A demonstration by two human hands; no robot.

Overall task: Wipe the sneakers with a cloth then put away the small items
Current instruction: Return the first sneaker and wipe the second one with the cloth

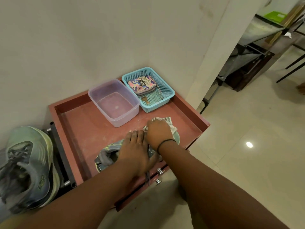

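Note:
A grey-green sneaker (107, 156) lies on the red cabinet top (85, 126), mostly covered by my hands. My left hand (135, 149) lies over its middle, fingers extended on the upper. My right hand (158, 133) grips a crumpled pale cloth (170, 123) against the sneaker's toe. The second sneaker (28, 164) sits on a black rack at the far left. A blue basket (166, 90) at the back holds a floral pouch (143, 85), a hair clip and keys (145, 99).
A clear plastic tub (113, 103) stands beside the basket. The cabinet top has a raised rim and two metal drawer knobs (159, 176) at its front. A wall runs behind; tiled floor (247, 129) and a fabric rack (244, 60) lie to the right.

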